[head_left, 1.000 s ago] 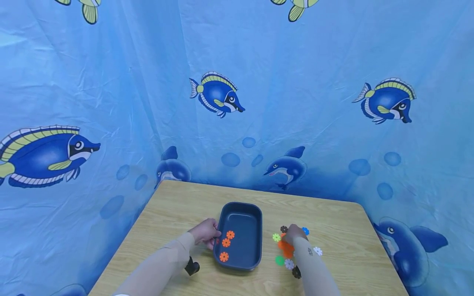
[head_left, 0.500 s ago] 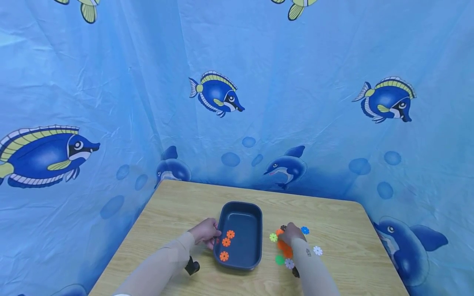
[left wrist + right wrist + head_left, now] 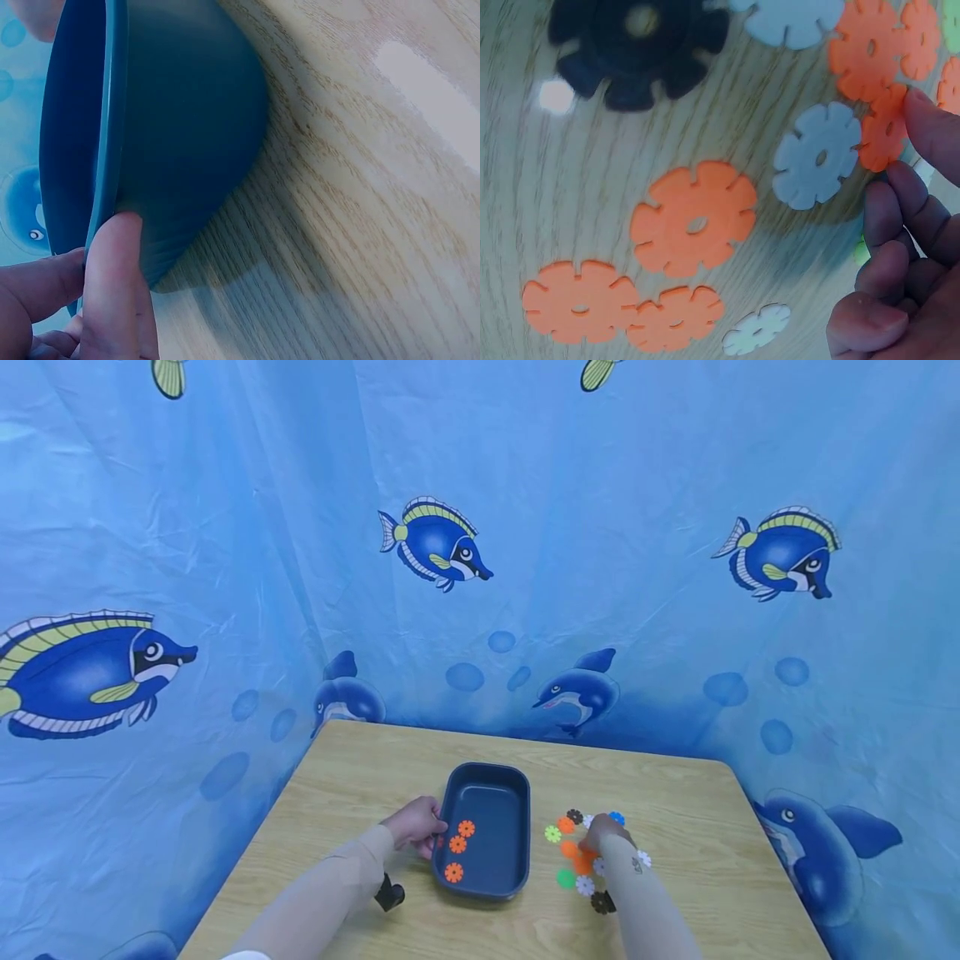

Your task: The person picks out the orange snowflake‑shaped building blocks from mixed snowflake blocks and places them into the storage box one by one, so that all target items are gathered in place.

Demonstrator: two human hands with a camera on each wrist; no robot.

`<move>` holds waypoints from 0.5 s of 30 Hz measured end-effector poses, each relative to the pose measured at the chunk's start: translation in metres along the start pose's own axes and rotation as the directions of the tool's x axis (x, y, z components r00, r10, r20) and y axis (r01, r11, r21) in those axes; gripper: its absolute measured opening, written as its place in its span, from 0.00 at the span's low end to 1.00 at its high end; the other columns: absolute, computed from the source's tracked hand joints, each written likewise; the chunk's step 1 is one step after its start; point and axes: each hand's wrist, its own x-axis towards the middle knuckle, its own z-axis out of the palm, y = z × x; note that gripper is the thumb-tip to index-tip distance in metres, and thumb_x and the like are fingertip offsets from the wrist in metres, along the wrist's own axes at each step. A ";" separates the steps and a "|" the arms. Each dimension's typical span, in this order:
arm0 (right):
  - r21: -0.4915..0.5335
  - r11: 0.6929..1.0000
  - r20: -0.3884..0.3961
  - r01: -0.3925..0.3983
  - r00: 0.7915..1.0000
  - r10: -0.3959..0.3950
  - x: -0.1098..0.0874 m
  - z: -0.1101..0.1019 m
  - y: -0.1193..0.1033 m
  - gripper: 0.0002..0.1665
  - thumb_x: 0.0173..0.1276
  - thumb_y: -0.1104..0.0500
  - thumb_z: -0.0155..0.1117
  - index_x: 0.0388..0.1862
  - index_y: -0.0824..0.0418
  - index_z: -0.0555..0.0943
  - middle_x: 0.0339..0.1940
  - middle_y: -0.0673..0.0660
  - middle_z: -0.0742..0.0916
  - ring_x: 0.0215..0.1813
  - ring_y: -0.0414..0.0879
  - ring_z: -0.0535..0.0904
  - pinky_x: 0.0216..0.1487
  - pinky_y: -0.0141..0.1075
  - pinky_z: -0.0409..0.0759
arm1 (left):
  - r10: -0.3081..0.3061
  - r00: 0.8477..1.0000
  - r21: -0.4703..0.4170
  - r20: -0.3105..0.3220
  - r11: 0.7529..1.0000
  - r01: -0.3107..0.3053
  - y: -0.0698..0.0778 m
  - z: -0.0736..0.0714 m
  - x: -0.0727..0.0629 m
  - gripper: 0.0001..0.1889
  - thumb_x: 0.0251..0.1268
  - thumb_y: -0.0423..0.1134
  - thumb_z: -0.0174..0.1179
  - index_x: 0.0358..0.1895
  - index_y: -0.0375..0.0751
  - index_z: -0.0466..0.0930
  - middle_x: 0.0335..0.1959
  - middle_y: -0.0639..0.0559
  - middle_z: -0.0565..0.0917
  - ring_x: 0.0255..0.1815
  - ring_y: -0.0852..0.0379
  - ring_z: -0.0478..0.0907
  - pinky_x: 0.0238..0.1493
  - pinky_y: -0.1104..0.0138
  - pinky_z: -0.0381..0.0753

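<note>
A dark blue-grey plastic bin (image 3: 493,839) stands mid-table, with several orange snowflake discs (image 3: 453,872) lying along its left side. My left hand (image 3: 416,822) grips its left rim; in the left wrist view, the fingers lie on either side of the bin's wall (image 3: 184,112). Right of the bin, my right hand (image 3: 606,833) is among loose snowflake discs. Seen from the right wrist, thumb and index finger pinch at the edge of an orange snowflake disc (image 3: 885,129). A white disc (image 3: 816,156) lies beside it. Part of the loose pile is hidden under my right hand.
Around the right hand lie a lime disc (image 3: 552,834), a green disc (image 3: 566,878), a brown disc (image 3: 574,816) and a blue disc (image 3: 617,818). A black piece (image 3: 389,893) shows at my left forearm. A blue sea-print curtain (image 3: 637,568) hangs behind the wooden table (image 3: 660,785).
My right hand has shifted right within the loose discs, uncovering orange discs and a white one near the brown disc. The left hand keeps its grip on the bin. The head view has tilted slightly.
</note>
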 end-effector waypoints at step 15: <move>0.117 0.984 0.019 0.132 0.991 -0.135 -0.006 -0.015 0.001 0.24 0.72 0.58 0.64 0.54 0.79 0.76 0.46 0.68 0.84 0.44 0.55 0.80 0.44 0.44 0.85 | 0.010 1.000 -0.010 -0.004 1.000 -0.010 -0.002 0.001 0.000 0.09 0.74 0.29 0.56 0.35 0.39 0.66 0.31 0.36 0.83 0.15 0.59 0.73 0.17 0.67 0.86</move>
